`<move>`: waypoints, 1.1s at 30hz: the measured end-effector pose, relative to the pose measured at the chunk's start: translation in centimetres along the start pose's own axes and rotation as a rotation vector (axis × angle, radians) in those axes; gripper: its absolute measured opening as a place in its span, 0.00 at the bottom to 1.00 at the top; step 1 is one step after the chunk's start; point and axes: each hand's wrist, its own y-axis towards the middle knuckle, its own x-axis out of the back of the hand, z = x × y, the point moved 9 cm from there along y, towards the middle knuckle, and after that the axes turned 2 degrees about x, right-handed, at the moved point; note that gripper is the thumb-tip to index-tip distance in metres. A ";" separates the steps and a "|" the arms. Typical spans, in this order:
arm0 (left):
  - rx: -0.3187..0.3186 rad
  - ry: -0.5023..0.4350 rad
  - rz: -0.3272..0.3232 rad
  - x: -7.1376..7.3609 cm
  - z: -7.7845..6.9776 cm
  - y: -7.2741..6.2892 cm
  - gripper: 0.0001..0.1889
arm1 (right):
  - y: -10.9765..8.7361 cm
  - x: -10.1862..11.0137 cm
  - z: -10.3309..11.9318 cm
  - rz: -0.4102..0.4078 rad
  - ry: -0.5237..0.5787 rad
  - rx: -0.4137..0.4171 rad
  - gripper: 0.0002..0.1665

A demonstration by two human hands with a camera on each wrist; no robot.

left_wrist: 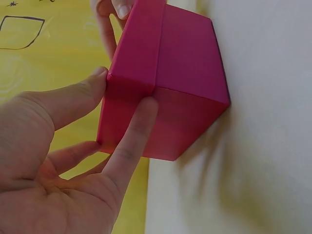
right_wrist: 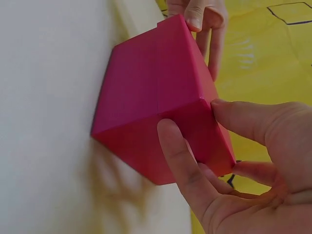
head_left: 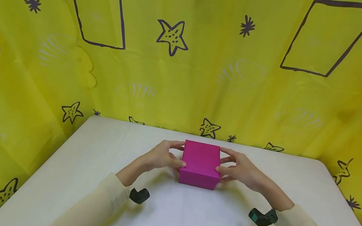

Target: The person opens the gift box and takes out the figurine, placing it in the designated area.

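Note:
A pink lidded box (head_left: pixel 201 158) sits on the white table, with a hand at each side. The left hand (head_left: pixel 162 155) holds its left side, thumb at the lid's near top corner and fingers spread along the side wall. On the opposite side, the right hand (head_left: pixel 238 170) grips the box in much the same way. In the left wrist view, a fingertip of the left hand (left_wrist: pixel 73 146) touches near the lower edge of the lid (left_wrist: pixel 136 53). The right wrist view shows a right fingertip by the lid seam (right_wrist: pixel 158 83). The lid lies on the box; its inside is hidden.
The white table (head_left: pixel 107 149) reaches back to a yellow curtain (head_left: pixel 193 79) printed with starfish and frames. Dark devices are worn on the left wrist (head_left: pixel 139 195) and the right wrist (head_left: pixel 263 217). Shadows fall beside the box.

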 end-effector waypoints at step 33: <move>-0.225 0.116 -0.304 3.1 -7.1 -0.8 0.45 | -0.5 2.4 7.2 -0.218 -0.175 0.258 0.52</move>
